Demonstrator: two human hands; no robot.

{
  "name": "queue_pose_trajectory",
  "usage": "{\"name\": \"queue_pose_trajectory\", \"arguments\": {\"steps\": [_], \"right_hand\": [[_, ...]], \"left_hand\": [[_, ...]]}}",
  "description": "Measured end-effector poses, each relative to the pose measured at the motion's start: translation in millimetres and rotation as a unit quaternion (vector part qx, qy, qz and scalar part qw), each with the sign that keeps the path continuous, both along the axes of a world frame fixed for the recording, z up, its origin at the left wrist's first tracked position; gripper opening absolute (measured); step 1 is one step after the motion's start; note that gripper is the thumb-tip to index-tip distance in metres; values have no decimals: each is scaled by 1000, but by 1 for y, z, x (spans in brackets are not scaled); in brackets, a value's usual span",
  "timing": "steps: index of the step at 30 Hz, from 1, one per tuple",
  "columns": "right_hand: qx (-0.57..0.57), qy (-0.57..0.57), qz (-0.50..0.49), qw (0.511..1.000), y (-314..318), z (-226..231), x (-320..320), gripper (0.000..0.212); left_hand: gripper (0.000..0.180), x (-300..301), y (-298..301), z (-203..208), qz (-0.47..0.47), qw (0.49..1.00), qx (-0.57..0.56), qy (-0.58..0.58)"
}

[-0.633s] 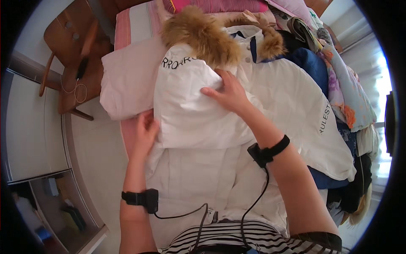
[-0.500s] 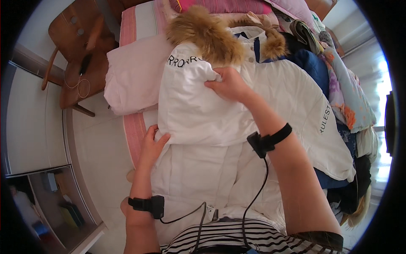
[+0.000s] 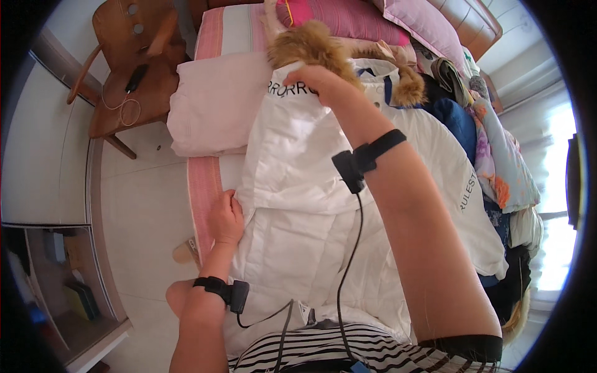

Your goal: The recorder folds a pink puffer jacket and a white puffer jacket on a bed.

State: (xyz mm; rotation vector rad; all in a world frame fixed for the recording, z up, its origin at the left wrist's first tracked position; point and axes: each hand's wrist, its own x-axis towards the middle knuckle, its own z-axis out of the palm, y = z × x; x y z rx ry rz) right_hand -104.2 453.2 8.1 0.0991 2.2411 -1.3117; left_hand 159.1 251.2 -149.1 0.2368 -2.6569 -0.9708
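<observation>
A white padded coat (image 3: 292, 161) with a brown fur-trimmed hood lies spread along the bed, dark lettering on both of its sleeves. My right hand (image 3: 314, 82) reaches across to the top of the left-side sleeve, just below the fur trim (image 3: 314, 46), its fingers bent onto the cloth by the lettering. Down at the coat's left edge, near that sleeve's lower end, is my left hand (image 3: 226, 217). Its fingers are curled in against the cloth, and their tips are partly hidden. Black bands with small boxes and cables circle both forearms.
A folded pale pink cloth bundle (image 3: 214, 102) lies left of the coat. Pillows (image 3: 348, 18) are at the bed's head, and piled clothes (image 3: 457, 118) along the right. A wooden chair (image 3: 140, 74) holds a dark device with a cable. A slipper (image 3: 185, 252) is on the floor.
My right hand has moved up the sleeve toward the fur, and the sleeve lies straighter. The fingers of my left hand have drawn in from a spread position. The whole view has shifted slightly.
</observation>
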Motion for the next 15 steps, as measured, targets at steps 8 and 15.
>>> {"name": "queue_pose_trajectory", "arguments": {"steps": [8,15], "right_hand": [[-418,-93,-101,898,17,-23,-14,39],[108,86,140,980,-12,-6,-1,55]], "left_hand": [[21,0,7,4,14,1000,-24,14],[20,1,2,1,16,999,-42,27]]}}
